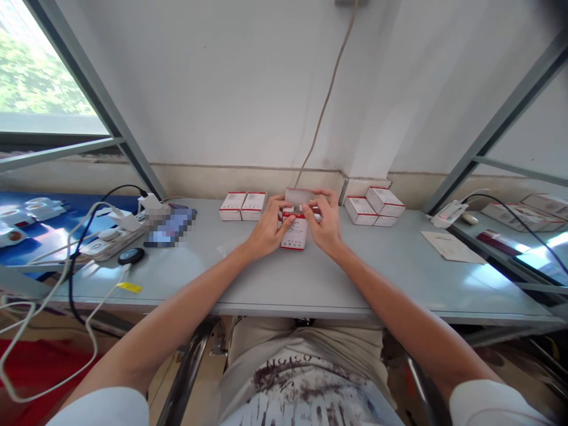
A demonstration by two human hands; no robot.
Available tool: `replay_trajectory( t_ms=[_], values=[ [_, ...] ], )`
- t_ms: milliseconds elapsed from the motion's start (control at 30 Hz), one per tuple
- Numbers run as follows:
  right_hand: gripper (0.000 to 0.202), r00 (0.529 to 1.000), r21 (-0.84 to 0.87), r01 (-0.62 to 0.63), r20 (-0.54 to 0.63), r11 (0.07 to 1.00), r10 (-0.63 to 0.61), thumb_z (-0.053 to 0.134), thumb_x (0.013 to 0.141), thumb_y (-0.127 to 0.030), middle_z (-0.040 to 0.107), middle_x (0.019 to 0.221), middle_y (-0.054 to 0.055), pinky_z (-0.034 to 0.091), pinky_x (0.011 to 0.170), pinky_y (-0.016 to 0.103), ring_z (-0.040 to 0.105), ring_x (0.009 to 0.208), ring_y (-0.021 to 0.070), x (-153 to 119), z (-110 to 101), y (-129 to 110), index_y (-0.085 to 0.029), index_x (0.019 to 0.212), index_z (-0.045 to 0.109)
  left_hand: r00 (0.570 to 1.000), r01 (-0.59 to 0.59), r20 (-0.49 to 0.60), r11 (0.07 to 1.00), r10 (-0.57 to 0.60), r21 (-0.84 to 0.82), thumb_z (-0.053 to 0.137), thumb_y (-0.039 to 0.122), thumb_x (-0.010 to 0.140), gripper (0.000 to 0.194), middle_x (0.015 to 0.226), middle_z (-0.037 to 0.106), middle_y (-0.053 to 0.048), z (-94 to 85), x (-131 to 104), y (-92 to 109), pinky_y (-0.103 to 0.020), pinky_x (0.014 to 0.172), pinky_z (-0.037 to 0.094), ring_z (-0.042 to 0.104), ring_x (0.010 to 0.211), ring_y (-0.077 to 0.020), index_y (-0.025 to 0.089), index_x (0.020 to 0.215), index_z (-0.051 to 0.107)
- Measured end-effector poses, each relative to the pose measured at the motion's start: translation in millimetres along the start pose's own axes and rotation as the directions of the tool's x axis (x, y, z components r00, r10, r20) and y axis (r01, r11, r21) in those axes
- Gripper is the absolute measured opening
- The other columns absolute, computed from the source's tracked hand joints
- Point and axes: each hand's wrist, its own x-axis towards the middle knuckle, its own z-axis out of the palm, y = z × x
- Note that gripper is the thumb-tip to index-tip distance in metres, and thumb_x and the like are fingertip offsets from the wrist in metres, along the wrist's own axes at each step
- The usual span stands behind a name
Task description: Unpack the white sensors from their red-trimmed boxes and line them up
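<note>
A small white and red carton [293,232] stands on the grey table in front of me, its top flap [299,196] raised at the far side. My left hand [271,226] grips the carton's left upper edge, thumb on the near face and fingers by the opening. On the other side, my right hand [325,223] has its fingers bent around the right upper edge, close to the flap. What lies inside the carton is hidden by my fingers.
Two similar cartons [243,206] lie to the left, and a small stack of cartons [375,206] sits right. A phone [171,227], a power strip [113,241] with cables and a black round object [131,256] occupy the left side. Paper [452,246] lies at right.
</note>
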Motion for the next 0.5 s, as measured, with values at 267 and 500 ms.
replay_trajectory(
  t_ms=[267, 500],
  values=[
    [0.048, 0.989, 0.131, -0.145, -0.022, 0.981, 0.149, 0.069, 0.099, -0.058, 0.061, 0.136, 0.012, 0.067, 0.076, 0.041, 0.071, 0.099, 0.0232, -0.1, 0.0, 0.6, -0.030, 0.135, 0.052, 1.000, -0.005, -0.027, 1.000, 0.005, 0.008, 0.055, 0.049, 0.111, 0.032, 0.146, 0.055, -0.015, -0.8, 0.9, 1.2, -0.040, 0.096, 0.057, 0.063, 0.124, -0.0243, 0.023, 0.130, 0.054],
    [0.045, 0.998, 0.102, -0.069, 0.022, 0.992, 0.067, 0.065, 0.103, -0.054, 0.065, 0.129, 0.010, 0.066, 0.084, 0.043, 0.070, 0.100, 0.0226, 0.0, -2.0, -1.5, -0.030, 0.139, 0.053, 0.999, -0.039, -0.035, 0.999, 0.040, 0.032, 0.057, 0.046, 0.111, 0.031, 0.141, 0.057, -0.014, -1.2, 0.8, 3.6, -0.041, 0.096, 0.057, 0.062, 0.118, -0.0238, 0.023, 0.131, 0.052]
  ],
)
